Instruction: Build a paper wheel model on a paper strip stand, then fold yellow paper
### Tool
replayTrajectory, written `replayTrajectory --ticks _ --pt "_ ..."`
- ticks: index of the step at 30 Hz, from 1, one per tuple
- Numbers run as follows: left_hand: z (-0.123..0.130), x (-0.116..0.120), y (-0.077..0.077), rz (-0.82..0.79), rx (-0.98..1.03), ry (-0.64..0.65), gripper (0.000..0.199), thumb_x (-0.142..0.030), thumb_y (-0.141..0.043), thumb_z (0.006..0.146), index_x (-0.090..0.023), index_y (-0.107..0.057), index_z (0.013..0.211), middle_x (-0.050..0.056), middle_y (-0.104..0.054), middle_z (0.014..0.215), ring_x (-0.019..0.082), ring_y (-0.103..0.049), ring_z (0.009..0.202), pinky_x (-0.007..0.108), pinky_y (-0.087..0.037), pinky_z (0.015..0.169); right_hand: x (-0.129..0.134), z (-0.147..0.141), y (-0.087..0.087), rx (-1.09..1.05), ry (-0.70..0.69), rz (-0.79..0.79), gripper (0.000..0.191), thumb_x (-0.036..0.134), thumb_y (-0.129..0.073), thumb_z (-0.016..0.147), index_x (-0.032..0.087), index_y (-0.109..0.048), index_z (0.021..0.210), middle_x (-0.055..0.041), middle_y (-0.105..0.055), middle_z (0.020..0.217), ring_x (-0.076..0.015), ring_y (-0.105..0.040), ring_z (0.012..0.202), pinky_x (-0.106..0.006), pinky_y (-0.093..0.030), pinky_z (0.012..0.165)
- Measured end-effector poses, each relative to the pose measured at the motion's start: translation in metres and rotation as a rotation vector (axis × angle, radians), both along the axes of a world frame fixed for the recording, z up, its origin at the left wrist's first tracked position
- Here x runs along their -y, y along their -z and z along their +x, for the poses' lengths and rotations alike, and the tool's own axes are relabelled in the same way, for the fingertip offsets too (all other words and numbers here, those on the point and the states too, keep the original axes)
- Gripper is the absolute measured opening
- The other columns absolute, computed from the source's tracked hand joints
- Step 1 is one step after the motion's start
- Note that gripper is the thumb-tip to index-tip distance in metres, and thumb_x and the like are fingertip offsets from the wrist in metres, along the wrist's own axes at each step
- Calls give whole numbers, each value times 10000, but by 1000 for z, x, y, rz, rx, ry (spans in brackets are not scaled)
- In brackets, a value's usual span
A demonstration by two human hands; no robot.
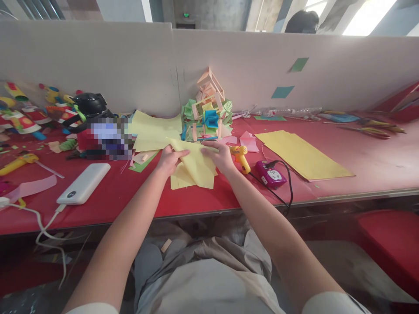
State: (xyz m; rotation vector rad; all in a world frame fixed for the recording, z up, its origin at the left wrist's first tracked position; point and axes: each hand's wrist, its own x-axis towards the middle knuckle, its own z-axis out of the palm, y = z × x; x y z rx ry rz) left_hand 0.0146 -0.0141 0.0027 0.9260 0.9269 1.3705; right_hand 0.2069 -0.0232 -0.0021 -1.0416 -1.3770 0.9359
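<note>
A sheet of yellow paper (199, 168) lies partly folded over on the red table, near its front edge, with another yellow layer under it. My left hand (170, 159) pinches the paper's upper left part between thumb and fingers. On the upper right of the same sheet rests my right hand (218, 154), its thumb and fingers apart and lying on the paper. Just behind the hands stands a cluster of folded paper shapes (211, 118) in green, blue and peach. To the right of my right hand is a yellow glue gun (241, 158).
A purple power socket (270, 174) with a black cable and yellow sheets (303, 155) lie at the right. Scissors (369, 131) are farther right. A white power bank (84, 184), a black cap (90, 104) and another glue gun (18, 163) sit at the left. A partition (131, 65) stands behind.
</note>
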Motion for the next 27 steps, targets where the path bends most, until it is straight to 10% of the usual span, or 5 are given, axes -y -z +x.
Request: replayTrajectory --ticks 27 --pt "-3 4 -6 -11 -15 14 498 -230 -929 483 -161 -669 901 56 -728 882 226 -703 837 327 -563 742 -1 0 0 -26 41 34 322 449 -772 706 190 -783 897 -67 -755 981 -247 -687 936 -380 -543 836"
